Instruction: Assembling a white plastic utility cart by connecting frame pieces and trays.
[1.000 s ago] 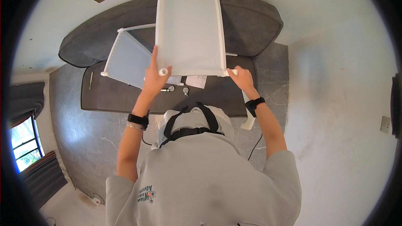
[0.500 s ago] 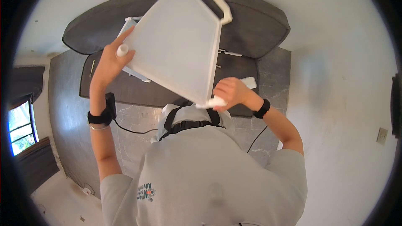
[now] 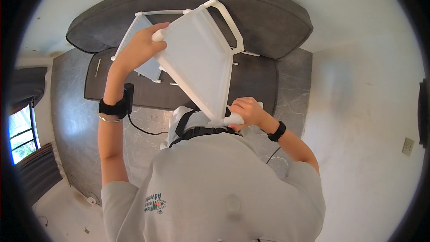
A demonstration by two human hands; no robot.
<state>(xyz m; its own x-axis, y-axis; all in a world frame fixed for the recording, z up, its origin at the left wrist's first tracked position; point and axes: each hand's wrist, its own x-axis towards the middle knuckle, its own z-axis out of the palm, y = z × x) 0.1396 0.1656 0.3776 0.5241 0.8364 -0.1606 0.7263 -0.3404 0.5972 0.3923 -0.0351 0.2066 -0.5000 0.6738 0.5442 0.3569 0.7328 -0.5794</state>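
A white framed shelf panel (image 3: 197, 54) is held tilted in front of my chest, its curved white handle (image 3: 233, 24) at the far right edge. My left hand (image 3: 139, 48) is closed around the panel's upper left corner, with a short round white post (image 3: 158, 35) between thumb and fingers. At the near corner, my right hand (image 3: 250, 111) is closed on a white plastic fitting (image 3: 233, 119) that touches the panel. Its exact shape is mostly hidden by my fingers. Behind the left hand, a second white framed shelf panel (image 3: 149, 68) stands on the couch, partly covered.
A dark grey couch has a curved backrest (image 3: 273, 15) and a seat (image 3: 256, 83). Thin white rods (image 3: 250, 54) and a thin stick (image 3: 97, 68) lie on the seat. A black cable (image 3: 145, 129) runs from my left wrist. White walls and grey tiled floor surround the couch.
The held panel has tilted further, so it looks narrower. My left hand has moved up and right with its corner, and my right hand slightly down. More of the second panel shows now.
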